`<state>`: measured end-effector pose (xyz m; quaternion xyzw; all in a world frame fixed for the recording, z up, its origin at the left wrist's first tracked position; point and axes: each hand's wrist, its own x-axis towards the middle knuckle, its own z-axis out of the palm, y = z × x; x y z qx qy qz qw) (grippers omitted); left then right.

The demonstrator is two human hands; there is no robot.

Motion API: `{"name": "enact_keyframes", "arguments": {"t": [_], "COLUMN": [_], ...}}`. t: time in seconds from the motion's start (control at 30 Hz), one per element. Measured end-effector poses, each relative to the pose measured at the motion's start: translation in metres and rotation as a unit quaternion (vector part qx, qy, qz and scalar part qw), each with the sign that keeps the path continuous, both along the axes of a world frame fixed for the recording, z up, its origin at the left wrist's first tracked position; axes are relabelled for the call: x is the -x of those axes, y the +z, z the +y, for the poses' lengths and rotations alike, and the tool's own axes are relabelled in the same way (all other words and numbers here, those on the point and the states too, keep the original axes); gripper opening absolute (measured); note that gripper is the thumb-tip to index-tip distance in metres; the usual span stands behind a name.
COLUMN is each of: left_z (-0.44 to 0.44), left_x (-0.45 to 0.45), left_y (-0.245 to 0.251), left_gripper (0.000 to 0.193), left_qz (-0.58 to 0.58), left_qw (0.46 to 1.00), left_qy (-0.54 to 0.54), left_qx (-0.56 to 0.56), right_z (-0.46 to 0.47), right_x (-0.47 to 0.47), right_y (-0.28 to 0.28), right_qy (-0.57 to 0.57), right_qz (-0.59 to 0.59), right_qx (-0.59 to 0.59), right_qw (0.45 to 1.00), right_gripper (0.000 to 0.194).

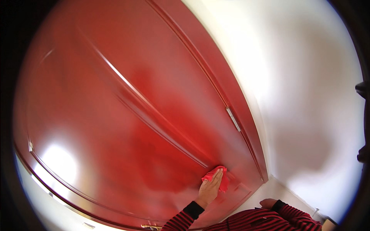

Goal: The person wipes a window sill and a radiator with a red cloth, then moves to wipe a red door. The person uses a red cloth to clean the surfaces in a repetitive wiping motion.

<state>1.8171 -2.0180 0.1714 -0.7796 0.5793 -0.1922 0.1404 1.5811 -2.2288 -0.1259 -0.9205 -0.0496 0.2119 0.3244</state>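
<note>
A glossy red door (162,138) with a curved raised moulding spreads before me. My left hand (210,187) lies nearly flat on a bright red cloth (224,180), pressed to the lower part of the door near the end of the moulding; the fingers point up. My right hand (268,203) is by my body at the bottom right, partly hidden by the striped sleeve and clothing, and its fingers cannot be made out.
A metal hinge (233,119) sits between door and red frame (245,109). White wall (303,101) rises at the right, meeting a pale floor (274,190). A brass-coloured handle (151,227) shows at the bottom edge. A light switch (88,225) is at lower left.
</note>
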Motion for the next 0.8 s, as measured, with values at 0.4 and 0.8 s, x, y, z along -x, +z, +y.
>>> {"name": "enact_keyframes", "arguments": {"t": [0.4,0.8], "left_z": [-0.027,-0.039], "left_x": [0.035,-0.056], "left_y": [0.259,0.568], "left_gripper": [0.052,0.054], "left_qz": [0.201,-0.412], "left_qw": [0.768,0.813], "left_qy": [-0.133,-0.094], "left_qx": [0.593,0.402], "right_z": [-0.015,-0.037], "right_x": [-0.040,-0.037], "right_y": [-0.021,-0.071], "right_qy": [0.041,0.105], "right_qz": [-0.004,-0.055], "right_qx": [0.018,-0.054], "right_qw": [0.999,0.992], "right_gripper": [0.028,0.037]}}
